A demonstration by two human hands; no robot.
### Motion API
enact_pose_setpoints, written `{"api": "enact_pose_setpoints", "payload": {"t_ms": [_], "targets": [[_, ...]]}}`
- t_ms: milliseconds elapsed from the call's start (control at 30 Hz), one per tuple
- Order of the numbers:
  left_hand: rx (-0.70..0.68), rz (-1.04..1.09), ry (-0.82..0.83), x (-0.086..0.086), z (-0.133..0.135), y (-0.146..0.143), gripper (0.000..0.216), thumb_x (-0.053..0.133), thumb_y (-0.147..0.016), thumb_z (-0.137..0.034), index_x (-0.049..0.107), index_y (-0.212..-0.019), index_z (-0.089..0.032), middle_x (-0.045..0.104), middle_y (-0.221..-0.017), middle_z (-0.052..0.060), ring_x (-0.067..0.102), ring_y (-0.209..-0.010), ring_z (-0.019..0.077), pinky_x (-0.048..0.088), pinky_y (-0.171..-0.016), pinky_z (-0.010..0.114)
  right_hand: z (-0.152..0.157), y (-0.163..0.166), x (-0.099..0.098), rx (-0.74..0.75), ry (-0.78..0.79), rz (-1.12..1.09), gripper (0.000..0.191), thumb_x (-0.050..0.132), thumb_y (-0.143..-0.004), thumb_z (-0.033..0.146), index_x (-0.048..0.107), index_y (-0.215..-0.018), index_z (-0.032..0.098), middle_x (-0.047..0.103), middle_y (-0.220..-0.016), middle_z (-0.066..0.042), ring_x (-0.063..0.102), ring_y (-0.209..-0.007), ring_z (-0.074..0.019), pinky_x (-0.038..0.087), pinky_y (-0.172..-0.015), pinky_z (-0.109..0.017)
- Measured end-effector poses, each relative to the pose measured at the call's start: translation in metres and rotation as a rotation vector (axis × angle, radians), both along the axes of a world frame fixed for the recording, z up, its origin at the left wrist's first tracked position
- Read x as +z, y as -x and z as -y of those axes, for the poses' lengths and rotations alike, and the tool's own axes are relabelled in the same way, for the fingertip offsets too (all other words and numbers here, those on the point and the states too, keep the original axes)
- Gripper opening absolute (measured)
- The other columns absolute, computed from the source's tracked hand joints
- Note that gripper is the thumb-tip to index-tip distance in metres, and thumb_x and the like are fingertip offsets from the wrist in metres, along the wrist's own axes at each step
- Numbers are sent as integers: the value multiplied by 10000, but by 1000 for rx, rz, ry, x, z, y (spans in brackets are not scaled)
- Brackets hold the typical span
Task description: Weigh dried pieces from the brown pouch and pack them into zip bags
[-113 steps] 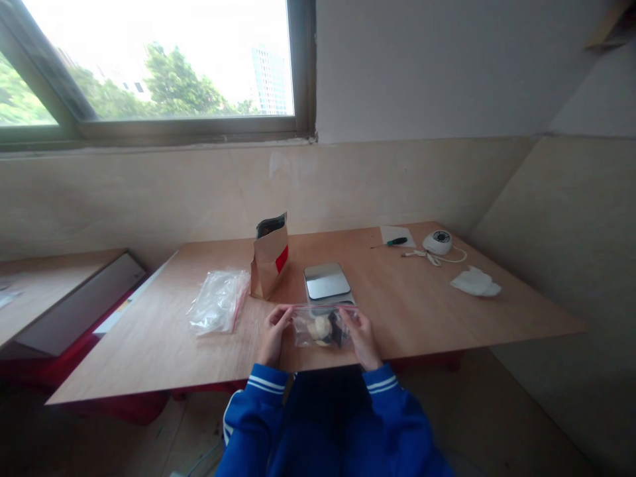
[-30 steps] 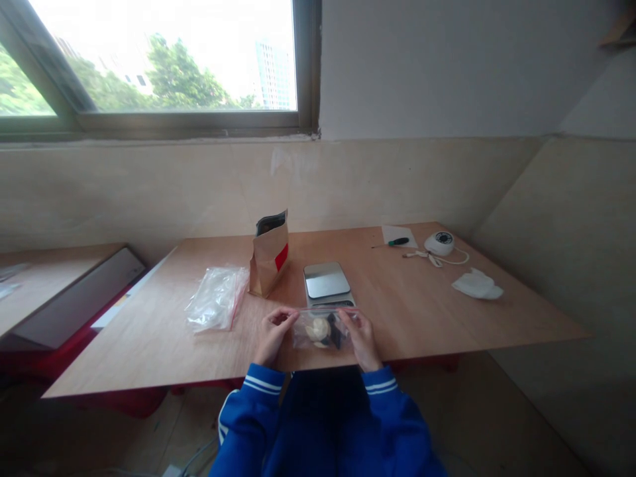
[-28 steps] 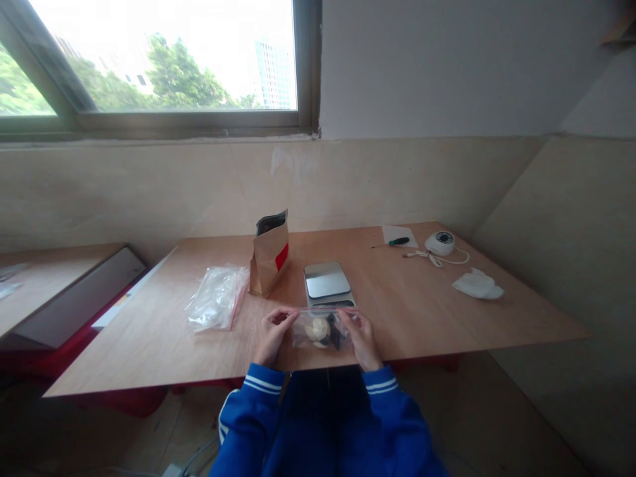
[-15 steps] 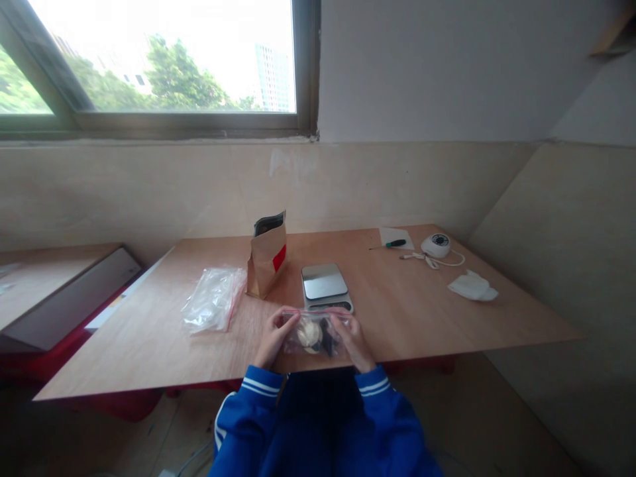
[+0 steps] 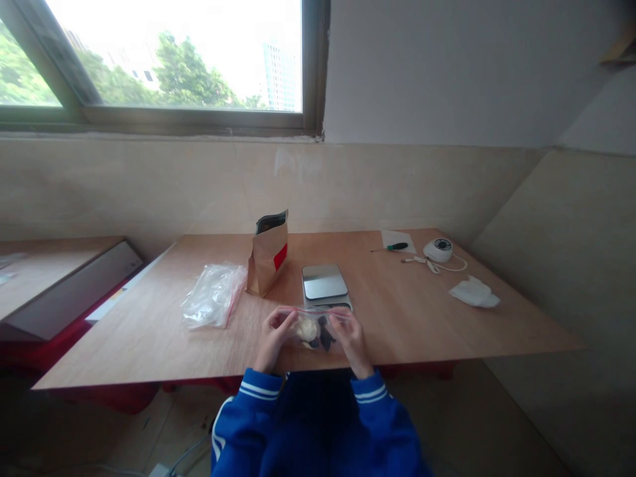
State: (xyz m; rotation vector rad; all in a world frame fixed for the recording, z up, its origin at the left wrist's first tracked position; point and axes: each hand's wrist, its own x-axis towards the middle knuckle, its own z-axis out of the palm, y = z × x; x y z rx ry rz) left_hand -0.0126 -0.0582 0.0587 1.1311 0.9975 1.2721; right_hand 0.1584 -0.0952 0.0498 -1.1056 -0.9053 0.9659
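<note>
A clear zip bag (image 5: 298, 342) with a red strip along its top is stretched between my hands at the table's front edge. Inside it are a round cream-coloured piece (image 5: 307, 329) and some dark pieces (image 5: 325, 333) whose kind I cannot make out. My left hand (image 5: 273, 334) pinches the bag's top left corner, thumb on the near side. At the top right, my right hand (image 5: 350, 336) grips the same edge. Just beyond the bag lies a kitchen scale (image 5: 324, 282) with a bare metal plate; the bag partly hides its front panel.
An open brown paper pouch (image 5: 268, 255) with a red label stands behind and left of the scale. Flat clear bags (image 5: 211, 298) lie further left. At the right are a green-handled screwdriver (image 5: 397, 246), a white dome camera (image 5: 438, 250) with its cable, and a crumpled white tissue (image 5: 474, 292).
Both hands still hold the bag's top edge. The bag and its contents have shifted slightly, and the dark pieces show more plainly. The whole view has turned a little to the left.
</note>
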Motion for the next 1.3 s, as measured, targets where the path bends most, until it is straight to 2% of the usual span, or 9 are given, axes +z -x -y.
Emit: {"api": "enact_pose_setpoints", "payload": {"t_ms": [100,333,500,700,933,1167,1300], "targets": [[39,-39,-39,6,2,-1,249,709,-738,-393,694,-801,-153,677,-732,11,604,-731,145,465,-725,247,-1,1,7,-56,-12,16,293,724,-727,448,664,-856,192,698,-785,-25,654,-743,-179,539,-689,-299],[164,-25,-87,15,9,-12,241,690,-762,-395,661,-754,-155,623,-683,-13,548,-689,123,428,-679,227,-2,-4,9,-105,-19,93,326,695,-765,470,715,-886,168,731,-857,-68,675,-834,-218,523,-796,-348],[159,-35,-96,22,20,-12,255,696,-757,-405,669,-763,-152,637,-679,-6,551,-675,120,432,-656,220,13,-13,15,-94,-49,134,298,655,-812,447,727,-901,172,724,-856,-70,666,-849,-219,512,-800,-345],[135,-58,-98,33,32,-7,229,695,-770,-386,681,-800,-160,666,-716,2,592,-712,126,464,-688,223,23,-15,26,-125,-127,209,238,643,-825,406,728,-822,183,680,-829,-56,639,-827,-202,508,-782,-326],[113,-6,-88,45,43,-8,213,728,-741,-346,704,-847,-163,712,-888,42,650,-875,184,500,-803,276,31,-13,38,-195,-184,239,197,640,-829,368,683,-769,186,646,-787,-39,624,-788,-190,509,-754,-316],[145,19,-120,47,53,-10,164,740,-721,-306,698,-751,-150,691,-814,35,643,-827,181,504,-752,266,40,-14,49,-211,-178,240,202,630,-832,378,643,-772,186,643,-748,-19,625,-758,-182,514,-761,-318],[166,62,-112,49,55,-14,194,731,-727,-341,684,-737,-154,687,-771,20,640,-789,166,495,-728,248,40,-12,49,-151,-130,156,253,621,-830,429,655,-782,183,676,-775,-43,646,-773,-193,532,-746,-324]]}}
